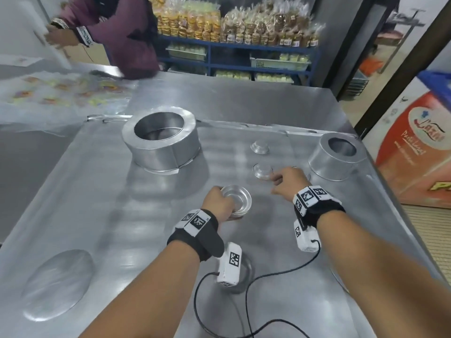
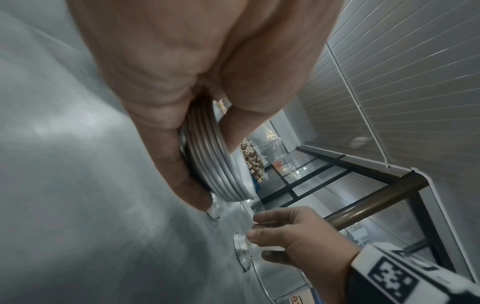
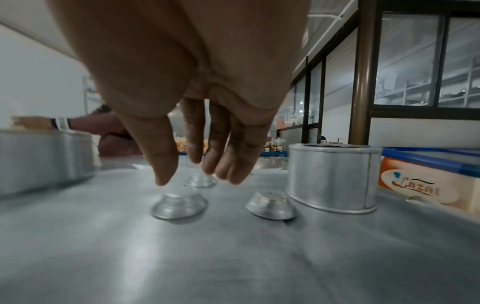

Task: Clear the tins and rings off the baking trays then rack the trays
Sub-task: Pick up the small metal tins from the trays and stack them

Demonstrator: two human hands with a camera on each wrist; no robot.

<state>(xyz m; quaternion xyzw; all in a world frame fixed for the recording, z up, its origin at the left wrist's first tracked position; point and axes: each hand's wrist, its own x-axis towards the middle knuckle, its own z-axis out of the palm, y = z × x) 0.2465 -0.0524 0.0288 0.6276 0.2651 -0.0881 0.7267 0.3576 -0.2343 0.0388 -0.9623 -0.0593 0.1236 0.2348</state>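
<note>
Several small tins, nested into one stack (image 1: 236,200), sit in the person's left hand (image 1: 219,203); the thumb and fingers curl round the ribbed rims, as the left wrist view shows (image 2: 207,160), and the stack is held just above the baking tray (image 1: 97,191); the top tin faces mouth up. The right hand (image 1: 289,180) hangs over the tray with its fingers (image 3: 221,148) straight, loosely spread and pointing down, gripping nothing; its fingertips are just above an upturned small tin (image 3: 179,204), and whether they touch it cannot be told. Two more upturned small tins lie on the tray: one beyond it (image 1: 260,147), and another (image 3: 271,204) just beside the smaller ring (image 1: 338,156) at the tray's far right corner. At the far middle of the tray stands the large ring (image 1: 162,141), upright and open at the top, well apart from the smaller one. Near the left front of the tray lies a flat round metal disc (image 1: 57,284). Under the left wrist a further round metal rim (image 1: 246,276) is partly hidden by the wrist camera. Beyond the table a second person in a purple sleeve (image 1: 117,28) handles a white sheet (image 1: 41,30); blue shelves (image 1: 234,48) of bagged baked goods stand behind; an orange and white box (image 1: 415,147) sits at the right.
</note>
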